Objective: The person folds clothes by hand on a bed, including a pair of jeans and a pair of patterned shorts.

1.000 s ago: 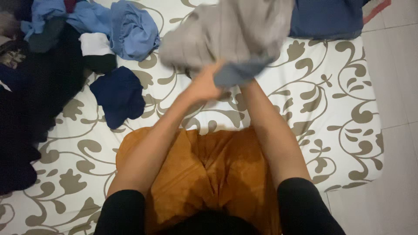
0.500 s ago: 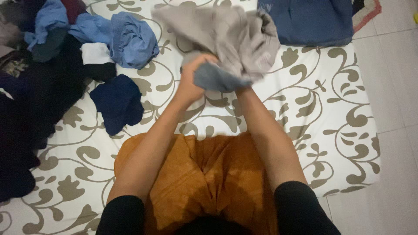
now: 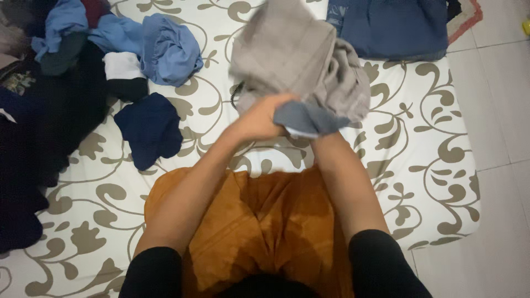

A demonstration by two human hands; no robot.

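Note:
A grey garment (image 3: 298,60) with a blue-grey band hangs bunched in the air over the bed, blurred by motion. My left hand (image 3: 259,118) grips its lower edge. My right hand is buried inside the cloth at the band; only the wrist (image 3: 326,143) shows. Both forearms reach forward over an orange cloth (image 3: 259,221) spread on the mattress close to me.
The mattress (image 3: 430,143) has a white sheet with grey-brown leaf scrolls. A dark blue garment (image 3: 149,127) lies left, beside a pile of light blue, white and black clothes (image 3: 116,44). A folded blue item (image 3: 392,27) sits at the far right. Tiled floor (image 3: 497,221) on the right.
The grey garment has been shaken: it dropped and bunched half a second ago, and now rises again while my hands have moved slightly toward me.

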